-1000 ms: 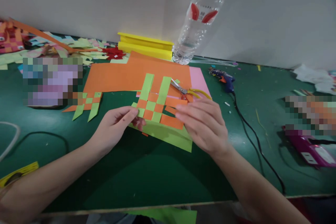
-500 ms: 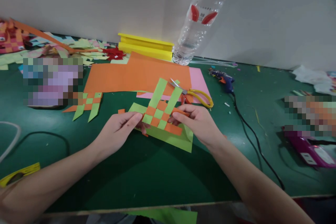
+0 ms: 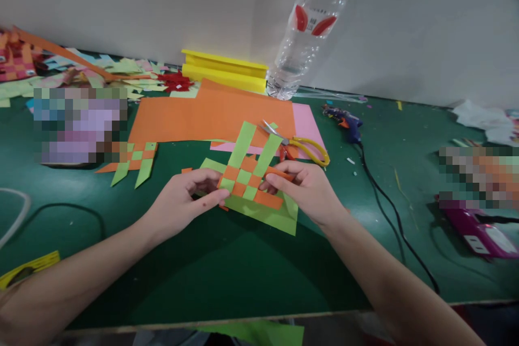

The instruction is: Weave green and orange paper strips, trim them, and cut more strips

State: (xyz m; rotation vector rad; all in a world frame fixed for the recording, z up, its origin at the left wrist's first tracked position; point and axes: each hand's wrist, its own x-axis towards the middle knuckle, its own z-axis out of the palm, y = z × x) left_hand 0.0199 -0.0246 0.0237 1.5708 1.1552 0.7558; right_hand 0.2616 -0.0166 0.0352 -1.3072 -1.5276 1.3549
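Between my hands is a woven paper piece (image 3: 243,176), a checker of orange and green strips with two green ends pointing away from me and orange ends at the right. My left hand (image 3: 194,194) pinches its left edge, thumb on the near corner and fingers behind. My right hand (image 3: 302,186) is closed on its right side at an orange strip; some of those fingertips are hidden behind the paper. Beneath the weave lies a green paper sheet (image 3: 279,220). Scissors with yellow handles (image 3: 312,148) rest just beyond my right hand.
A similar woven piece (image 3: 138,157) lies left. Behind are an orange sheet (image 3: 174,119), pink paper (image 3: 306,119), a yellow folded strip (image 3: 223,71) and a tall clear bottle (image 3: 300,59). A blue glue gun (image 3: 351,127) trails its black cord rightward, near a magenta power strip (image 3: 478,232).
My left thumb has slid down and right to the near left corner of the weave, and the left fingers have shifted behind it. My right hand keeps its place.
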